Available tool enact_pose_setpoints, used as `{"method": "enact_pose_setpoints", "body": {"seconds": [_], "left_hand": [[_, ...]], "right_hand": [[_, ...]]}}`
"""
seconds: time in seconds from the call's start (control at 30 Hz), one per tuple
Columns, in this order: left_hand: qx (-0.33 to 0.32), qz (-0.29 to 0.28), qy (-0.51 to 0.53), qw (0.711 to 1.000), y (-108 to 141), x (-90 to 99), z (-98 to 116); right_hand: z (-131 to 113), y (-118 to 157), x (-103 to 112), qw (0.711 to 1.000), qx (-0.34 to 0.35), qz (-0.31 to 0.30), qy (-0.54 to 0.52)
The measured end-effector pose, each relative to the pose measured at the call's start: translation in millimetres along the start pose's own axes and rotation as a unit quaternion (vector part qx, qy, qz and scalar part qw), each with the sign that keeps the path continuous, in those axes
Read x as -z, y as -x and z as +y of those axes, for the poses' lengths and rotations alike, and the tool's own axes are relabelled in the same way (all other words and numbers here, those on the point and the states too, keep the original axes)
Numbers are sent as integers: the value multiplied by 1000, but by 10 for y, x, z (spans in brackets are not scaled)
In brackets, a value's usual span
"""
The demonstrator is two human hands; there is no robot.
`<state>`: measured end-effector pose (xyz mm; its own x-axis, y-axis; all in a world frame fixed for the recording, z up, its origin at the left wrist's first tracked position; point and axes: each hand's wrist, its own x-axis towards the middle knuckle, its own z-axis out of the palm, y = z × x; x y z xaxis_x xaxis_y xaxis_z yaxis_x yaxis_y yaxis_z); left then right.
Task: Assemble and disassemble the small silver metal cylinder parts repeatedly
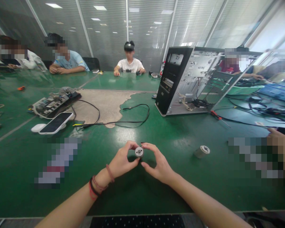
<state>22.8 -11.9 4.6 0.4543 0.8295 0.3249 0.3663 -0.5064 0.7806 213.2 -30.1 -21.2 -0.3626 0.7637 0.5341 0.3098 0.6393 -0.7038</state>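
Between my two hands is a small round metal motor (139, 152), its end face with a central boss and small holes turned toward me. My left hand (122, 161) grips it by the thumb below and the fingers above, from the left side. From the right, my right hand (161, 164) closes on the same motor with its fingertips at the upper edge and its thumb near the lower edge. A second metal cylinder (201, 152), similar to the motor, stands on the green table (133, 196) to the right of my right hand.
An opened computer tower (174, 80) stands beyond my hands, with a screwdriver (219, 117) nearby. At left lie a phone (57, 123), a circuit assembly (55, 103) and a black cable (135, 122). Several people sit around the table; another person's hand (281, 141) is at the right edge.
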Motion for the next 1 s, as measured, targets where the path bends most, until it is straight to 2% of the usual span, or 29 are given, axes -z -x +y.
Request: {"method": "enact_pose_setpoints", "body": {"seconds": [0.17, 0.5, 1.0], "left_hand": [[24, -57, 20, 998, -30, 13, -13], [43, -77, -45, 995, -34, -11, -61], [41, -84, -83, 992, -36, 2, -63]], "right_hand": [[26, -26, 9, 1000, -10, 29, 9], [34, -67, -1, 999, -25, 12, 20], [33, -192, -98, 999, -16, 28, 20]]}}
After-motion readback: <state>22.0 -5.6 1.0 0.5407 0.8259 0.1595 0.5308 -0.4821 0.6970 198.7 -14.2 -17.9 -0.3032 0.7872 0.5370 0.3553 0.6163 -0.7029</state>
